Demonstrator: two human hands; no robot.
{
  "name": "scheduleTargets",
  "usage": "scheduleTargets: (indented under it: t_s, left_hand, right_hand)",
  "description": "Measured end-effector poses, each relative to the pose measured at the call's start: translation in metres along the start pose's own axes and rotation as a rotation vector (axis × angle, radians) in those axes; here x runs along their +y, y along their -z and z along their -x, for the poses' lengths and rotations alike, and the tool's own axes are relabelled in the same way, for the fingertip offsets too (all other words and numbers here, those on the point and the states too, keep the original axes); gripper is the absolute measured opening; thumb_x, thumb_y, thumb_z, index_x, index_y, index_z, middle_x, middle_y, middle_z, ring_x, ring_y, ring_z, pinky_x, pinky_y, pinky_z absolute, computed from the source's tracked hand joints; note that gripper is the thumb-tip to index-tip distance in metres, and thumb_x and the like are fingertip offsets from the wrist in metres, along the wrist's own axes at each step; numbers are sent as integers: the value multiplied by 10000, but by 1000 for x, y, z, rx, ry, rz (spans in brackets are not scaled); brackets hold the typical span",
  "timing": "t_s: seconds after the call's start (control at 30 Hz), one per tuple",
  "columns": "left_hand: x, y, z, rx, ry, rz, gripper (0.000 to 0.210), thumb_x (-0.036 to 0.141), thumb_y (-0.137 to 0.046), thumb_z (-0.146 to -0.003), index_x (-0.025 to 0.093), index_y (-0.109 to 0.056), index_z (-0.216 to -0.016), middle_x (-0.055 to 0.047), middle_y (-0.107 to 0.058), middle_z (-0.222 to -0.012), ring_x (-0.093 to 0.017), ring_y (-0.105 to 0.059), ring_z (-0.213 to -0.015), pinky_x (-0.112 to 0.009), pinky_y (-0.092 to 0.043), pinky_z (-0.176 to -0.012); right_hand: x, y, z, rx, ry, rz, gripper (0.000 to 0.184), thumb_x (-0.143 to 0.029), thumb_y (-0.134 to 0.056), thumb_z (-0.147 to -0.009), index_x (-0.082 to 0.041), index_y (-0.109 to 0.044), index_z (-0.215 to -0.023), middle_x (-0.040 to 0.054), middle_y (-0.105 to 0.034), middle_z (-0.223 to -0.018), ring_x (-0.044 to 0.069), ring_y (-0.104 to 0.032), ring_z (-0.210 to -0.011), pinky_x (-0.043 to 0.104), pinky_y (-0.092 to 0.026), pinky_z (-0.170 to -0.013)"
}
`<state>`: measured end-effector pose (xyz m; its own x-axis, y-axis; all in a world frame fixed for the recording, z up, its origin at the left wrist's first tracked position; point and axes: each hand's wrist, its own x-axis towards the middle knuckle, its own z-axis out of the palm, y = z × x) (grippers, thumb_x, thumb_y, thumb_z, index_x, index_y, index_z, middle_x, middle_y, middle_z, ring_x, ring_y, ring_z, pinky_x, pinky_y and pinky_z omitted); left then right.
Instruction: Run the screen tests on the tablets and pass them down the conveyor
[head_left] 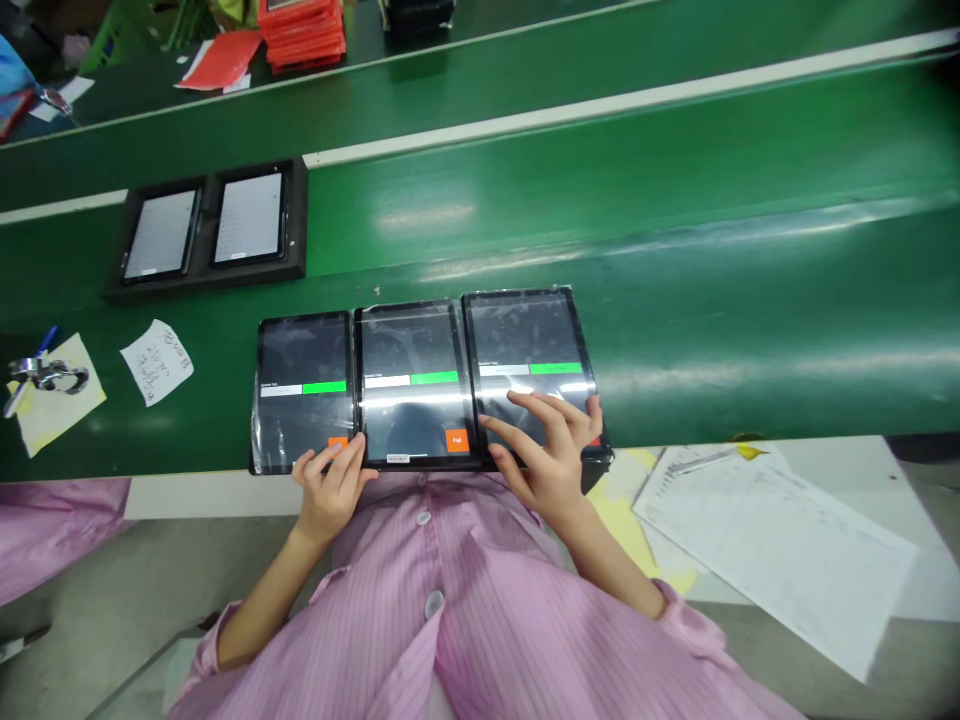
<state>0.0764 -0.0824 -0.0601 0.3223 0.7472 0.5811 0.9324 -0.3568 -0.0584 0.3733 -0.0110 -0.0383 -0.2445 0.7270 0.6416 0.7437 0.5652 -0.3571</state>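
Note:
Three black tablets lie side by side at the near edge of the green bench, their lit screens each showing a white and a green bar. My left hand (330,487) rests at the lower right corner of the left tablet (304,350), fingertips by its orange button and nothing held. The middle tablet (412,345) shows an orange button marked "Fail". Over the lower part of the right tablet (521,325), my right hand (547,450) is spread with its fingers apart. It covers some of that screen, including most of a red-orange button.
Behind to the left, a dark foam tray (296,220) holds two more tablets. A handwritten note (157,362) and a yellowish paper (64,400) with a metal object lie left. Printed sheets (772,540) sit below the bench at right. Red packets (304,35) are stacked at the back.

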Motion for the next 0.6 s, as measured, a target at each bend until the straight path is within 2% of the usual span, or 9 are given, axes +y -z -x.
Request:
scheduleTargets:
  t_s: [0.1,0.23,0.3,0.4,0.5,0.6]
  left_hand:
    - [0,-1,4,-8,13,-2,476,406,-617,-993,229,-591,-1433,-67,-777,-1051,-268,-543,-991,-426,-278,-1053]
    - [-13,2,16,-46,73,-60,498,560,-531,-993,302,-612,-1411,-109,-707,-1232,-289,-534,-1076,-475,-235,-1095]
    - [-25,8,25,-18,205,-76,544,602,-455,-1001,285,-605,-1416,-153,-615,-1364,-326,-500,-1188,-520,-262,-1093]
    - [-47,21,38,83,526,-14,583,554,-436,-1009,195,-551,-1454,-211,-506,-1456,-373,-445,-1327,-566,-317,-1102]
    - [-61,31,48,89,788,206,552,470,-412,-1027,151,-503,-1469,-197,-595,-1339,-305,-571,-1221,-484,-442,-1037]
    - [-65,36,54,59,863,317,520,455,-441,-1013,148,-531,-1423,-169,-643,-1274,-260,-629,-1127,-393,-514,-931]
  right_hand:
    - [-2,-1,-2,6,7,-9,202,-322,-575,-968,-278,-750,-1058,70,-629,-1270,295,-541,-1196,621,-140,-1190]
    - [1,3,-1,14,8,14,201,-328,-578,-964,-286,-751,-1059,63,-633,-1268,290,-548,-1189,619,-139,-1190]
    - [6,7,2,24,1,44,204,-321,-582,-955,-300,-753,-1065,53,-635,-1272,286,-555,-1180,616,-147,-1186]
    - [16,12,7,32,-29,89,205,-306,-586,-944,-311,-758,-1056,49,-642,-1253,278,-566,-1159,607,-174,-1176]
    - [25,12,9,34,-49,108,192,-291,-594,-939,-305,-761,-1033,49,-645,-1228,271,-574,-1143,603,-183,-1169]
    - [30,9,9,51,-48,98,192,-281,-604,-933,-300,-759,-1046,48,-641,-1237,281,-569,-1149,616,-176,-1159]
